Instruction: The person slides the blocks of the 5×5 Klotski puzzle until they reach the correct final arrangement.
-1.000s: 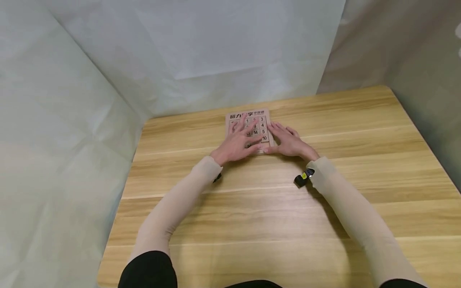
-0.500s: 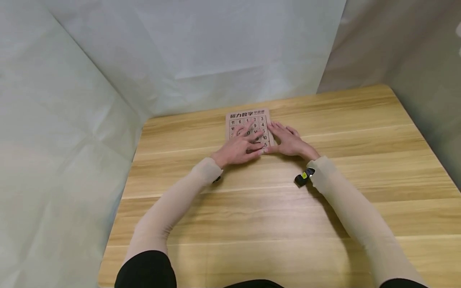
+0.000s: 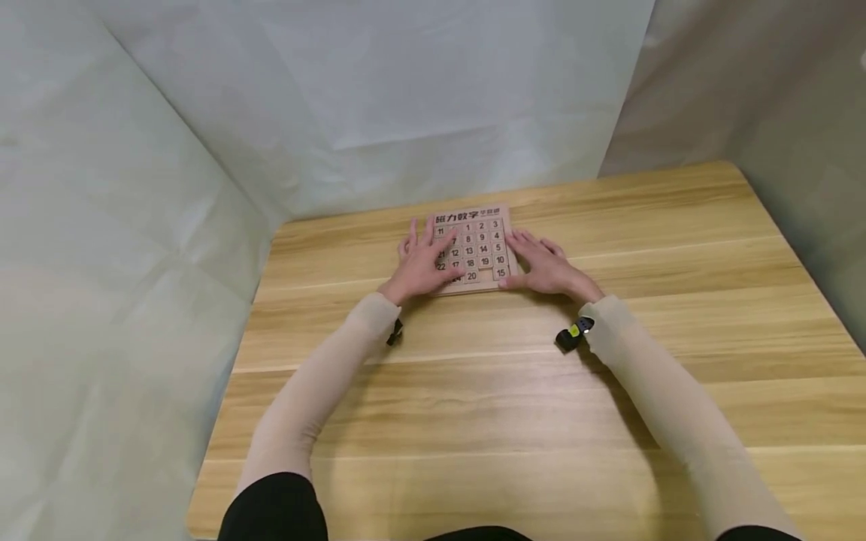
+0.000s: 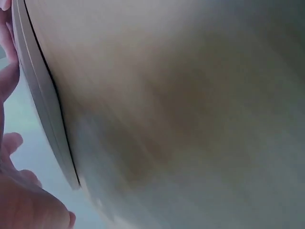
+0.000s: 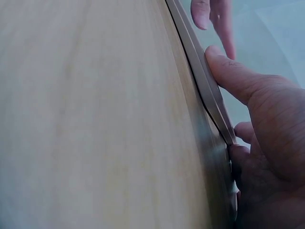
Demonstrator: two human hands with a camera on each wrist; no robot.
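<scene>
— Pale sheeting (image 3: 379, 98) is being hung behind and to both sides of a light wooden desk (image 3: 514, 406). What is being shown on it?

— A wooden number puzzle board (image 3: 471, 248) is being kept flat near the far edge of the desk, about midway along that edge. Numbered tiles are being displayed in a grid, with printed characters along the board's far side.

— How is the left hand (image 3: 421, 261) being used?

— It is being laid over the board's left side, its fingers stretched out nearly straight and spread across the tiles and the left rim. Nothing is being gripped by it. In the left wrist view only blurred fingers (image 4: 9, 81) beside the board's edge (image 4: 43, 109) are being shown.

— And the right hand (image 3: 544, 265)?

— It is being rested against the board's right edge, fingers extended and relaxed on the desk. In the right wrist view its thumb (image 5: 233, 76) is being pressed against the thin rim (image 5: 202, 81) of the board. No tile is being pinched.

— Anything else?

— A small black device (image 3: 573, 333) with a yellow mark is being worn at the right wrist, just past the beige sleeve (image 3: 663, 406).
</scene>
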